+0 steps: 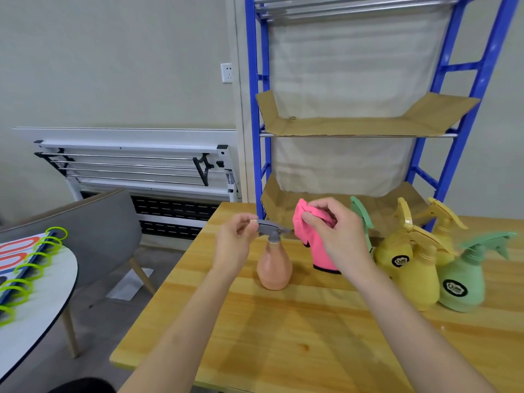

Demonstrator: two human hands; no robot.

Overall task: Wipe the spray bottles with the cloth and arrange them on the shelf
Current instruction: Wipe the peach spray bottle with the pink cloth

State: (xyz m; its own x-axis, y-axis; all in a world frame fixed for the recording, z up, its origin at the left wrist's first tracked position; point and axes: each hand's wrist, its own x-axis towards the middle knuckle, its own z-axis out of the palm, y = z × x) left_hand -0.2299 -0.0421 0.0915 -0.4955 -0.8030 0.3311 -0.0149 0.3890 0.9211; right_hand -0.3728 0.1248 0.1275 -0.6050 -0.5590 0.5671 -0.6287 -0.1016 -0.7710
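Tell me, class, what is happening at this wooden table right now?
A person is cleaning spray bottles. The left hand pinches the grey nozzle of the orange bottle, which stands on the wooden table. The right hand holds a pink cloth beside the nozzle. Yellow and green bottles wait grouped at the right. The blue shelf behind, lined with cardboard, holds no bottles yet.

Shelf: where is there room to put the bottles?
The middle cardboard shelf is bare. On the wooden table, the near part in front of the orange bottle is free. The right side is crowded with yellow and green bottles.
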